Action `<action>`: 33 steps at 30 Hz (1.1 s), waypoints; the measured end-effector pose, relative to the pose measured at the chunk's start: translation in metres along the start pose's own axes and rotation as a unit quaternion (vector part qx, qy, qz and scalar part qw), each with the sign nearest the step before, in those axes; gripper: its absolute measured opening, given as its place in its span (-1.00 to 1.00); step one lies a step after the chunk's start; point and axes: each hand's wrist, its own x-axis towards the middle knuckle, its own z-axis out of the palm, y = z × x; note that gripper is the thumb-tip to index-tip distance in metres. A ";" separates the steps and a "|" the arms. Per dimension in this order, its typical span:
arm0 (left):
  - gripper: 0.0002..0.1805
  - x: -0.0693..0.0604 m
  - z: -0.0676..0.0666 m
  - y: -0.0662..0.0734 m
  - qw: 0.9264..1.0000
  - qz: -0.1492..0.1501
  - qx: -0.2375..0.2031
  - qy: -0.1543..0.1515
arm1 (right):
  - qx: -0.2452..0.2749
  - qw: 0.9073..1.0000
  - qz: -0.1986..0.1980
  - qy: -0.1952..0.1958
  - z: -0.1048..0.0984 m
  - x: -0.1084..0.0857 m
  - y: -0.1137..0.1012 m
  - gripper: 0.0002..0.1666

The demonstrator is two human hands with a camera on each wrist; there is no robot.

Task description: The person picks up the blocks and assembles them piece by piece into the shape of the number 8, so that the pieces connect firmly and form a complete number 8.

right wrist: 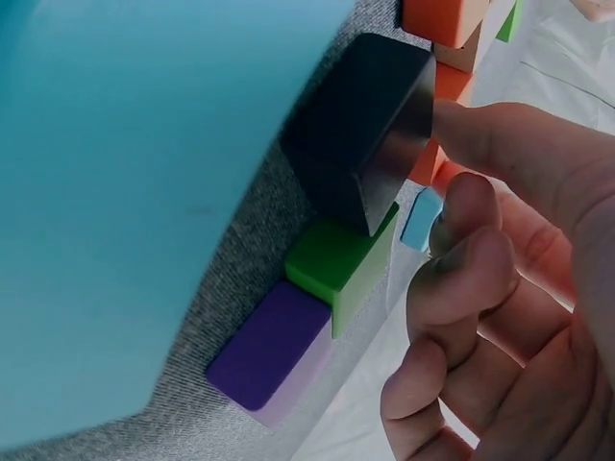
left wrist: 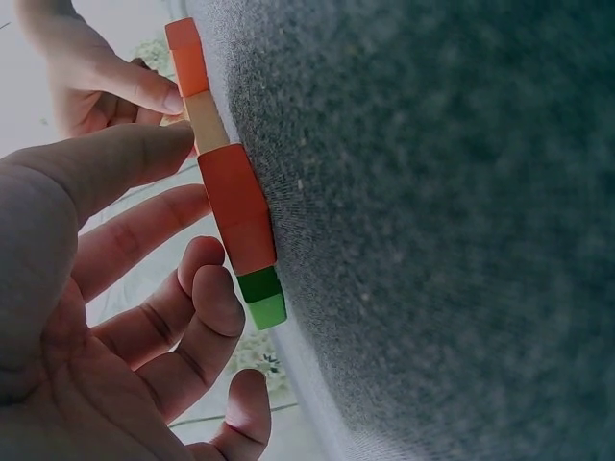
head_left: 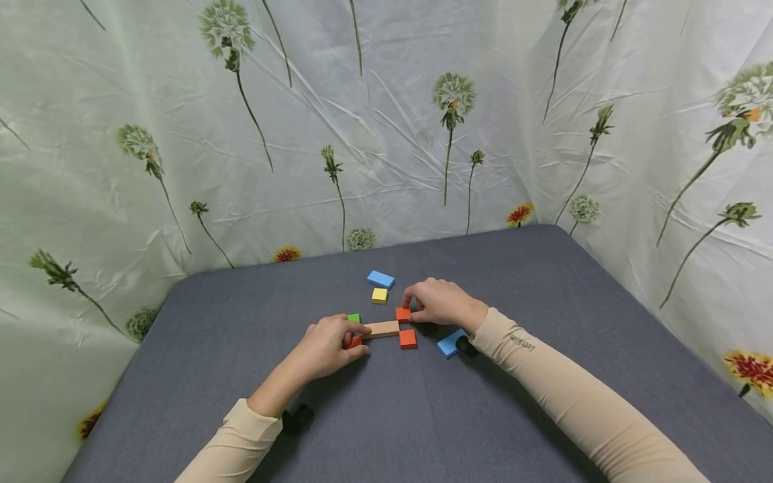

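A tan wooden strip (head_left: 382, 329) lies on the table between both hands. Around its left end, my left hand (head_left: 329, 343) pinches a red block (left wrist: 237, 206) between thumb and index finger. A green block (head_left: 353, 318) sits just behind that red one. At the strip's right end, my right hand (head_left: 443, 302) pinches an orange-red block (head_left: 402, 314). Another orange-red block (head_left: 408, 339) lies in front of it, near the strip's right end. Beneath the right hand stand a black block (right wrist: 360, 130), a green block (right wrist: 341, 259) and a purple block (right wrist: 274, 346), mostly hidden in the head view.
A yellow block (head_left: 379, 296) and a blue block (head_left: 380, 280) lie farther back on the grey table (head_left: 253, 315). Another blue block (head_left: 449, 343) lies under the right wrist, close to its camera (head_left: 467, 347). A flower-print cloth (head_left: 398, 134) hangs behind the table.
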 end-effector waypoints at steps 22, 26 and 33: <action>-0.69 0.000 -0.001 -0.001 1.000 0.000 -0.004 0.003 | 0.010 0.998 -0.066 0.002 0.006 -0.030 -0.010 -0.76; -0.69 -0.001 -0.001 0.000 1.000 0.000 -0.002 0.005 | 0.012 0.998 -0.068 0.002 0.007 -0.030 -0.012 -0.80; -0.71 -0.001 0.001 0.000 1.000 0.004 -0.001 0.005 | 0.020 0.997 -0.073 0.002 0.009 -0.031 -0.010 -0.81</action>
